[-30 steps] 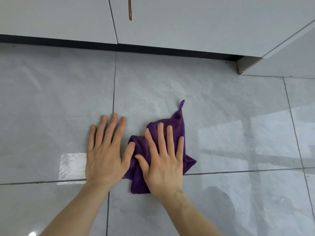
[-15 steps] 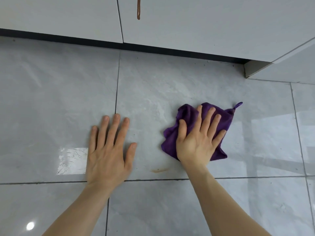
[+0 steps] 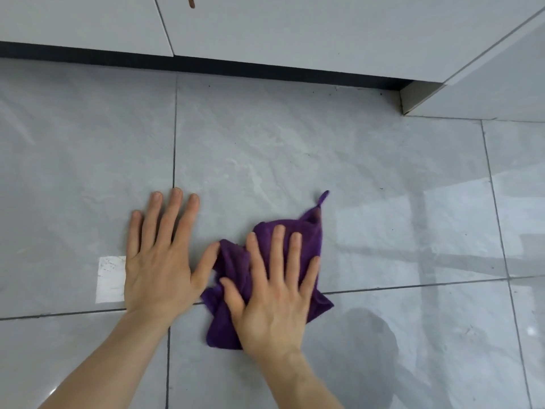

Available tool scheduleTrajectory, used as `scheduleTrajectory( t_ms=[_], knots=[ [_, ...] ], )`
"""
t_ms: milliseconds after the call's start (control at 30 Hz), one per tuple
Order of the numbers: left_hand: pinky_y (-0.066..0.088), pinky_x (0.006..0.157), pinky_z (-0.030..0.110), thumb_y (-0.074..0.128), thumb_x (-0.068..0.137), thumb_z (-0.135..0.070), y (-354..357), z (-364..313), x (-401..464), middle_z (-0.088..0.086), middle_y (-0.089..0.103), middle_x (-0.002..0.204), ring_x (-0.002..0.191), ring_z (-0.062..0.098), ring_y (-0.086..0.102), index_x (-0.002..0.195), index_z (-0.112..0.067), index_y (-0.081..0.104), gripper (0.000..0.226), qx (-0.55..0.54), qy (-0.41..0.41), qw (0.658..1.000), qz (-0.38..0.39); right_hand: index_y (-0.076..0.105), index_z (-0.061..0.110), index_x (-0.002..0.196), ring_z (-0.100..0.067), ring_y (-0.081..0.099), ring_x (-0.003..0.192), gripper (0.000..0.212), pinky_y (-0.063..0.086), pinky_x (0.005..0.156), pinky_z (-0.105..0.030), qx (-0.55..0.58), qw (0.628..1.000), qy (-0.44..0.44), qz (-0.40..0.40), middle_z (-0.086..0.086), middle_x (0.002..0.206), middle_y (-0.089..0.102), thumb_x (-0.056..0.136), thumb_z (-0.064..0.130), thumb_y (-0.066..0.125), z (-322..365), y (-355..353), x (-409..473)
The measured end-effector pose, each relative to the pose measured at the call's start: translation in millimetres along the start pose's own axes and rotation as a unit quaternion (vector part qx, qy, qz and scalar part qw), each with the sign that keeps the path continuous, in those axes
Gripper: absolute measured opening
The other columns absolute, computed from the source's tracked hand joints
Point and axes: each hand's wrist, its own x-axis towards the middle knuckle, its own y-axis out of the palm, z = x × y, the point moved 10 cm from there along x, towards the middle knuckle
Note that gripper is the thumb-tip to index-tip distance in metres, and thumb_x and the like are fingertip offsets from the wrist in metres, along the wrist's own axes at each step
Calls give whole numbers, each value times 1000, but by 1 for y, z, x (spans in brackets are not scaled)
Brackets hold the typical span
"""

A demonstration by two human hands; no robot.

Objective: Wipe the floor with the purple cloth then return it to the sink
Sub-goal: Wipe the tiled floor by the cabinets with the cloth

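Purple cloth (image 3: 298,237) lies bunched on the floor (image 3: 265,149) directly under the right hand (image 3: 272,302), fingers (image 3: 277,252) splayed flat pressing it, grasping nothing; left hand (image 3: 159,261) flat just beside, thumb touching cloth.

both bare forearms reach forward side by side. the left hand (image 3: 159,261) lies flat, palm down, fingers spread, thumb angled out. the right hand (image 3: 272,296) is also flat, palm down, fingers splayed.
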Motion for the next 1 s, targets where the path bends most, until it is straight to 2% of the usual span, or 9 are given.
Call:
scheduleTrajectory(
  t_ms=[133, 267, 500, 600, 700, 800, 900, 1000],
  knots=[
    [10, 127, 53, 34, 94, -59, 1, 0, 0, 2, 14, 170, 158, 25, 3, 160, -24, 12, 78, 5, -6, 1000, 5, 28, 32, 158, -33, 9, 158, 72, 14, 121, -67, -29, 998, 56, -26, -7, 171, 18, 97, 70, 31, -80, -19, 19],
    [9, 127, 52, 32, 95, -58, 1, 1, -1, 1, 13, 171, 158, 24, 2, 160, -25, 12, 76, 3, -9, 1000, 7, 18, 32, 160, -31, 4, 159, 73, 10, 122, -66, -29, 991, 127, -40, -5, 172, 13, 98, 68, 27, -140, -33, 63],
    [10, 127, 52, 32, 95, -57, -2, 1, -2, 3, 16, 170, 158, 26, 5, 160, -24, 15, 75, -5, -9, 1000, -4, 17, 26, 161, -31, -1, 159, 79, 7, 122, -66, -3, 980, 191, -58, -8, 172, 7, 96, 70, 28, -123, -30, 50],
    [11, 127, 53, 33, 94, -55, -4, -1, -2, 5, 21, 169, 157, 28, 9, 159, -22, 20, 75, -15, -8, 1000, -13, 20, 26, 161, -31, -3, 159, 83, 8, 123, -66, -8, 989, 144, -44, -8, 172, 9, 94, 75, 27, -99, -24, 30],
    [11, 127, 54, 33, 93, -54, -5, -2, -1, 6, 23, 168, 157, 29, 12, 159, -21, 22, 75, -14, -10, 1000, -17, 26, 29, 159, -29, 4, 159, 78, 13, 123, -65, -19, 994, 102, -41, -5, 171, 16, 96, 75, 22, -94, -21, 17],
    [13, 126, 54, 35, 91, -53, -7, -3, -1, 6, 24, 167, 157, 30, 14, 158, -20, 26, 75, -18, -11, 1000, -23, 28, 33, 158, -25, 6, 159, 73, 12, 124, -61, -6, 993, 108, -56, 0, 171, 19, 98, 72, 21, -103, -25, 17],
    [13, 126, 55, 35, 91, -53, -9, -4, -1, 7, 27, 167, 156, 31, 16, 157, -19, 29, 75, -24, -7, 999, -39, 19, 33, 160, -24, 3, 159, 75, 9, 125, -60, 19, 976, 200, -89, 0, 172, 14, 96, 71, 26, -149, -35, 27],
    [16, 125, 56, 37, 90, -53, -12, -6, 0, 10, 30, 165, 155, 33, 20, 156, -17, 31, 76, -24, -5, 998, -59, 15, 25, 161, -28, 5, 159, 84, 8, 125, -60, 45, 949, 286, -124, -7, 172, 13, 92, 72, 29, -204, -52, 61]
  ],
)
